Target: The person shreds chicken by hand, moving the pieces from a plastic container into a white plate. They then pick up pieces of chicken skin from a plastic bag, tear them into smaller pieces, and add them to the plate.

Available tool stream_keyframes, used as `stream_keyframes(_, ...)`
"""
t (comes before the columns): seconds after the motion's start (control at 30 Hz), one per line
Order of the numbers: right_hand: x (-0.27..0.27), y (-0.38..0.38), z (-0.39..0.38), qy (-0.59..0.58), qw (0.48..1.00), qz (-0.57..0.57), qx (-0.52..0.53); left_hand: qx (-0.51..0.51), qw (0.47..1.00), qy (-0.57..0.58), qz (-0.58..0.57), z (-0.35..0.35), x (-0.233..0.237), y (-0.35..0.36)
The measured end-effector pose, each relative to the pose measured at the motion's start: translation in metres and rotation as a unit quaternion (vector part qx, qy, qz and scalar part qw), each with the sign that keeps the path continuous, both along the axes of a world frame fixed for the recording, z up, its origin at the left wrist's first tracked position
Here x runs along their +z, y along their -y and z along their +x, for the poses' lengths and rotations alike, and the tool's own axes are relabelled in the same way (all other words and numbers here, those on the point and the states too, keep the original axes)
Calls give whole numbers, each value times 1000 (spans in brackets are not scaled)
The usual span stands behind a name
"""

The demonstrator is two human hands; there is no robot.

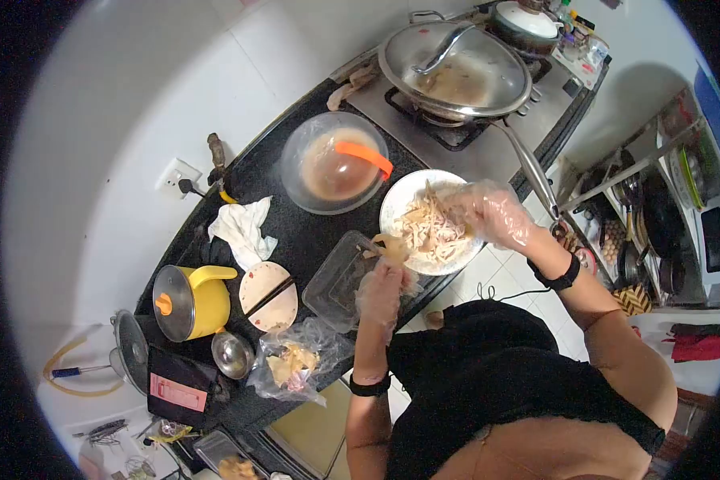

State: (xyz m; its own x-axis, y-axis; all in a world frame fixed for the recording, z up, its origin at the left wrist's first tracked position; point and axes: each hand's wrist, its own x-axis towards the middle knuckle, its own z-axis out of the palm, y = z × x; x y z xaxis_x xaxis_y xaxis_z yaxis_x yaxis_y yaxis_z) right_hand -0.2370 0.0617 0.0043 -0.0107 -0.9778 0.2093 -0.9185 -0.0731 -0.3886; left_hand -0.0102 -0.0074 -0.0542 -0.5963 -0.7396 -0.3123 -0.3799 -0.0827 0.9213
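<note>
A white plate (390, 196) at the counter's front edge bears a heap of pale shredded meat (432, 232). My right hand (494, 214), in a clear plastic glove, reaches over the plate's right side, its fingers closed on some shreds. My left hand (382, 294), gloved too, is closed around a piece of pale cooked meat (391, 248) at the plate's lower left rim. Partly behind that hand lies a clear rectangular plastic container (328, 284). Its right end is hidden by the glove.
A large translucent bowl (296, 180) with cloudy liquid and an orange-handled utensil (364, 157) stands behind. Lidded wok (456, 72) sits on the stove, its long handle (532, 168) pointing toward me. Chopsticks (269, 298) lie across a small plate near a yellow pot (208, 302).
</note>
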Motion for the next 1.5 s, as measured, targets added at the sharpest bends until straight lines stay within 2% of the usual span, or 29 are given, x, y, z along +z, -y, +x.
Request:
stream_keyframes(0.03, 8, 3, 8, 32, 992, -109, 47, -39, 995, 71, -57, 0, -2, 0)
stream_keyframes(0.07, 10, 5, 14, 31, 992, -110, 47, -39, 995, 70, -58, -1, -6, -1)
stream_keyframes(0.13, 14, 7, 23, -10, 984, -89, 156, -46, 998, -1, -44, -4, -9, -5)
stream_keyframes(0.17, 17, 11, 27, -12, 984, -90, 154, -48, 998, -3, -46, -5, -7, -5)
stream_keyframes(0.23, 23, 20, 31, -44, 963, -68, 257, -92, 979, 79, -166, -6, 7, -6)
stream_keyframes(0.27, 21, 22, 27, -80, 950, -41, 298, -93, 978, 78, -167, -5, 2, -8)
stream_keyframes(0.33, 13, 23, 24, -92, 953, -43, 284, -41, 946, 40, -320, -4, -8, -13)
stream_keyframes(0.47, 8, 31, 21, -124, 946, -24, 298, -47, 916, 70, -393, -7, 6, -14)
stream_keyframes(0.53, 8, 31, 23, -101, 948, -40, 298, -113, 924, 106, -351, -6, 15, -15)
stream_keyframes(0.6, 6, 32, 23, -77, 949, -56, 299, -114, 941, 83, -307, -6, 21, -16)
stream_keyframes(0.63, 3, 32, 20, -108, 944, -16, 313, -116, 956, 61, -263, -6, 23, -15)
stream_keyframes(0.7, 0, 32, 19, -141, 935, 23, 326, -99, 958, 47, -266, -7, 15, -16)
stream_keyframes(0.77, -2, 26, 24, -50, 954, 8, 295, -84, 960, 32, -266, -8, 10, -19)
stream_keyframes(0.8, -4, 21, 27, -51, 954, 7, 295, -66, 963, 33, -259, -8, 9, -20)
stream_keyframes(0.87, -12, 13, 36, -24, 975, 35, 217, -46, 966, 33, -253, -9, 7, -22)
stream_keyframes(0.9, -16, 9, 42, -24, 975, 34, 218, -25, 972, 28, -232, -10, 6, -24)
stream_keyframes(0.97, -28, 1, 54, -18, 994, 28, 102, -5, 977, 22, -211, -14, -1, -30)
stream_keyframes(1.0, -31, 2, 61, -25, 993, -43, 106, 41, 973, -42, -223, -18, -10, -34)
stream_keyframes(1.03, -31, 0, 64, -25, 993, -44, 106, 87, 962, -106, -234, -22, -17, -37)
stream_keyframes(1.07, -29, -1, 67, -32, 997, 3, 71, 86, 963, -105, -235, -23, -22, -38)
stream_keyframes(1.1, -24, -2, 72, -38, 997, 49, 36, 86, 970, -123, -189, -24, -25, -38)
stream_keyframes(1.17, -35, -4, 76, -40, 998, 34, 17, 85, 976, -141, -142, -28, -33, -41)
stream_keyframes(1.23, -40, -8, 79, -45, 999, 20, 1, 143, 976, -161, -22, -34, -35, -47)
stream_keyframes(1.27, -41, -9, 79, -38, 999, 19, -12, 143, 976, -161, -22, -35, -34, -47)
stream_keyframes(1.33, -42, -13, 82, -29, 999, 20, -24, 124, 990, -61, -27, -36, -14, -49)
stream_keyframes(1.37, -42, -15, 84, -31, 999, -3, -34, 123, 990, -60, -27, -37, -21, -50)
stream_keyframes(1.43, -42, -17, 85, -34, 998, -27, -43, 165, 974, -139, 73, -42, -43, -51)
stream_keyframes(1.5, -45, -22, 88, -33, 998, -39, -40, 174, 967, -157, 98, -45, -50, -53)
